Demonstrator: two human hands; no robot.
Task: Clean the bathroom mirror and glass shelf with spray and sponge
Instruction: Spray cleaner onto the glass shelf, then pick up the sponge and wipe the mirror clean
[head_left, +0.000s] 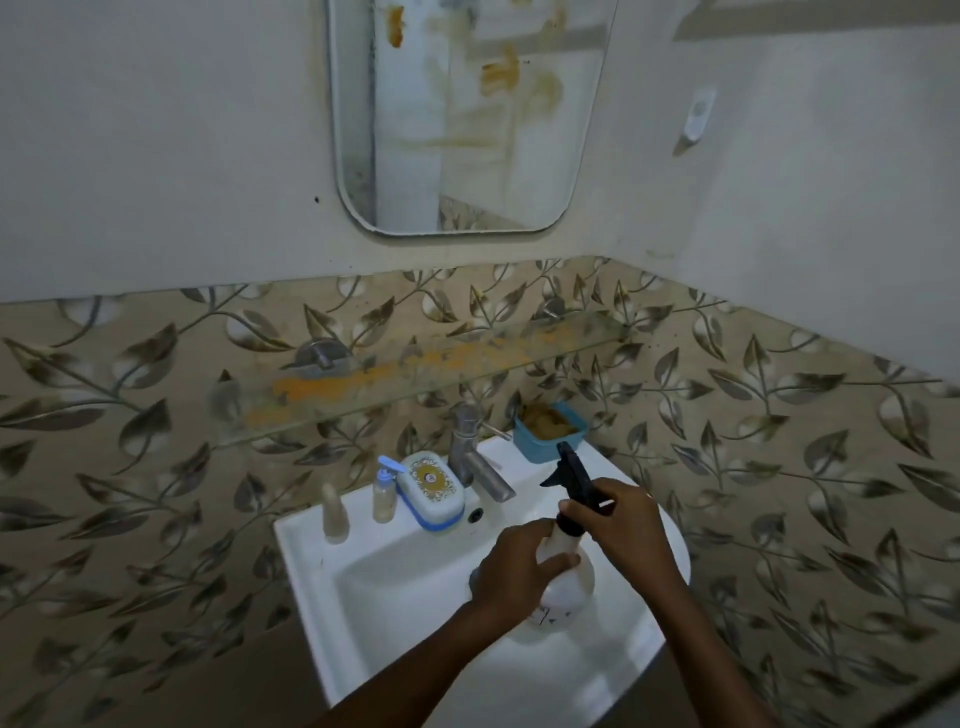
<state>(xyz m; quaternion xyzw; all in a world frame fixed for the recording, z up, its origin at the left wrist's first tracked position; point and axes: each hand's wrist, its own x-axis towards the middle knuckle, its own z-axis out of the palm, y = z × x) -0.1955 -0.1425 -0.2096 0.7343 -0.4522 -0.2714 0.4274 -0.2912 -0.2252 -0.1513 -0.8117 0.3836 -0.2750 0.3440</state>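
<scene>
My left hand (511, 566) grips the body of the spray bottle (569, 582). My right hand (621, 522) curls round its black trigger head, over the sink (311, 540). Blue tub (540, 449) at sink's far right corner. Beyond: glass shelf (441, 364), orange-smeared. Above it: mirror (467, 130), stained orange.
</scene>
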